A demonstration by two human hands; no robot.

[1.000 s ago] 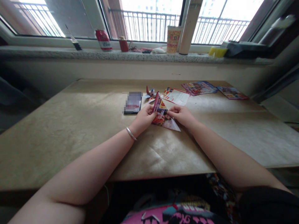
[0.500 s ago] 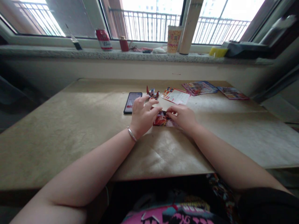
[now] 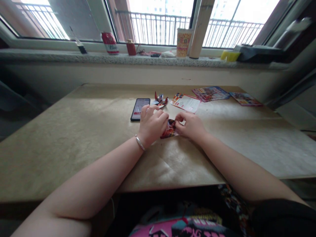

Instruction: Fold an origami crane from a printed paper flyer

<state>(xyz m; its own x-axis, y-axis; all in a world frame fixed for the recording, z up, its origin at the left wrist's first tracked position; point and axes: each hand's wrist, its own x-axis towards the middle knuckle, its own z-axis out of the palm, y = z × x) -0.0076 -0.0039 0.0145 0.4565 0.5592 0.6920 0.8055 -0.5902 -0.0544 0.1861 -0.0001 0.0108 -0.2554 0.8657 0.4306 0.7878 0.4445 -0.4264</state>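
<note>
Printed paper [image 3: 170, 130], pinched by the right hand [image 3: 189, 125], touches the left hand [image 3: 153, 125].

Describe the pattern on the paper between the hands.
The paper has a multicoloured, reddish print; head view.

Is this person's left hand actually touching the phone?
Cannot tell. In the head view, the left hand covers the near right corner of the phone, but any gap between them is hidden.

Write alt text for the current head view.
The left hand lies over a colourful printed paper on a table while the right hand pinches it. Beyond lie a smartphone, a folded-paper figure and printed sheets; a drink can and patterned cup stand on the windowsill.
</note>
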